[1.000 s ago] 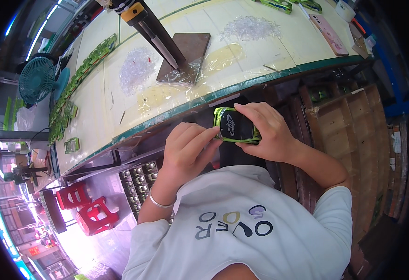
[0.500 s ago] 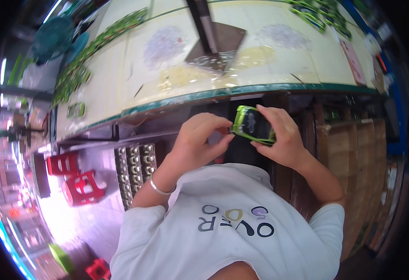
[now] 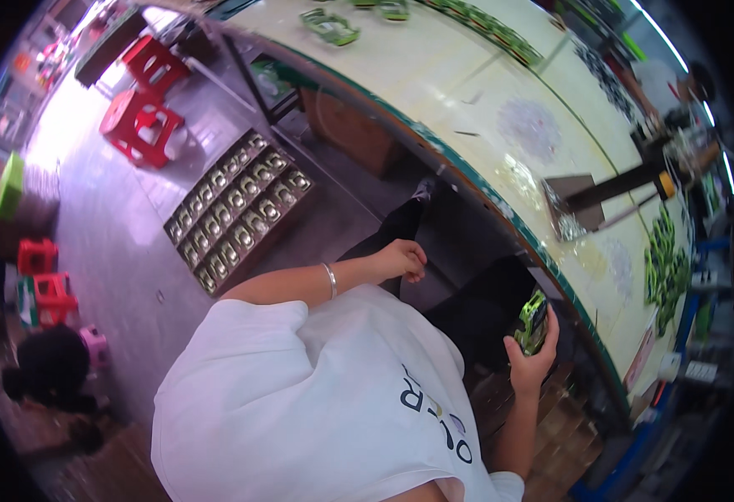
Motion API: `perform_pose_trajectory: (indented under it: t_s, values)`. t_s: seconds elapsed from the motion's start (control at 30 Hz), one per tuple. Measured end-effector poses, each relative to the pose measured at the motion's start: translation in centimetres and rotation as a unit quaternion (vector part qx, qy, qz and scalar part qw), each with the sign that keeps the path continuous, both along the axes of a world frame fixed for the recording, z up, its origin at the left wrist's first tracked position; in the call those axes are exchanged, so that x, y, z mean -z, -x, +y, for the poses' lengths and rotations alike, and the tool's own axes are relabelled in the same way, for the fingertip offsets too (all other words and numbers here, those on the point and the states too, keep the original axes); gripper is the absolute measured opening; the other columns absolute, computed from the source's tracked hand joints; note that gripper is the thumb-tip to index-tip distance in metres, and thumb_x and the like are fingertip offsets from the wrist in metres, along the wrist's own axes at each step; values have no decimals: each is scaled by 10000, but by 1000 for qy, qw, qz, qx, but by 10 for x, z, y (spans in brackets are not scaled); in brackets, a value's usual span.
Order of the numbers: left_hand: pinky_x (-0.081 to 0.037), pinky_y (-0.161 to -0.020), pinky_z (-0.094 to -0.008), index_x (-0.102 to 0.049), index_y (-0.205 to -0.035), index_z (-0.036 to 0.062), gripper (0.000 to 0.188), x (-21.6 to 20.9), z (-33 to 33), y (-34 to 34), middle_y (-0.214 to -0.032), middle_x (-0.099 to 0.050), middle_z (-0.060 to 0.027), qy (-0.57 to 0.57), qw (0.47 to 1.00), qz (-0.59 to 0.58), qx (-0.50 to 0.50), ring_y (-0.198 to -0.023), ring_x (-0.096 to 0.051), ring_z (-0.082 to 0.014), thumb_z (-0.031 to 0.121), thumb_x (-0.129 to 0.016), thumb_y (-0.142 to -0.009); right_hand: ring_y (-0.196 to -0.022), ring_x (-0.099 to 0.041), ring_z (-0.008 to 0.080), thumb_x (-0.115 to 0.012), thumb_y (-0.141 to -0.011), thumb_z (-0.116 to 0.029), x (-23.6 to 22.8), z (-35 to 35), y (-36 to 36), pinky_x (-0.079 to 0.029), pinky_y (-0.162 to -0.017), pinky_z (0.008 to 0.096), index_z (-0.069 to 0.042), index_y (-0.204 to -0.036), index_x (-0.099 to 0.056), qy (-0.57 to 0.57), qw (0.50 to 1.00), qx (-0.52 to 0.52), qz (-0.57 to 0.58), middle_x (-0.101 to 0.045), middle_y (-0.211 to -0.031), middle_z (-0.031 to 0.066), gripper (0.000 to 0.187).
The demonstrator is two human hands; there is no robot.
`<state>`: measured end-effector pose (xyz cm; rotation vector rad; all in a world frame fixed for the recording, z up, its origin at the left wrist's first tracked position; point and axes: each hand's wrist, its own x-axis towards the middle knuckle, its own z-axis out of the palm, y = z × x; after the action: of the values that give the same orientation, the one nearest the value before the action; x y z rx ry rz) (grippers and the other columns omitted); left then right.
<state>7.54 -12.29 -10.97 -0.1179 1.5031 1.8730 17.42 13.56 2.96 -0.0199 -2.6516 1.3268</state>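
Note:
My right hand (image 3: 536, 356) grips a lime-green and black moulded piece (image 3: 532, 323), shaped like a toy car body, beside the worktable's near edge. Its thumb and fingers hold the piece from opposite sides. My left hand (image 3: 400, 261), with a silver bangle on the wrist, hangs in front of my shirt, well apart from the piece. The left fingers are curled in, and whether anything small is inside them is hidden. On the floor to the left lies a compartmented tray (image 3: 237, 201) with several similar-looking moulded pieces in rows.
The long pale worktable (image 3: 434, 79) with a green edge runs diagonally on the right, bearing green pieces (image 3: 667, 259) and a dark post (image 3: 618, 186). Red stools (image 3: 138, 125) stand at the left. A person (image 3: 53, 368) crouches lower left; another person (image 3: 664, 92) is across the table.
My view has swung left, bringing the floor tray into fuller view. My left hand has come away from the green piece. My right hand still holds it, now farther to the right.

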Motion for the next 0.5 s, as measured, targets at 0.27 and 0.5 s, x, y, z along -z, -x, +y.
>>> perform_pose_trajectory:
  t_s: [0.27,0.5]
  values:
    - [-499,-566,-283,-560,-803,-11,103,110,-94,16,-695,-584,-115,83,958,-84,-261,-601,-580,-187,51,-547,-722,-892,-494,168,-605,-614,-29,12,-30,-6,-400,-802,275,-2,-1235,-352,74,997,-9,-37,-497,-1049,112,671]
    - [-482,-453,-324,-583,-719,-20,46,225,-119,5,-615,-574,-126,231,930,-121,-260,-530,-588,-216,0,-546,-702,-887,-497,177,-631,-602,-31,8,-59,-22,-400,-803,280,-15,-1223,-365,112,989,25,-94,-495,-1043,112,675]
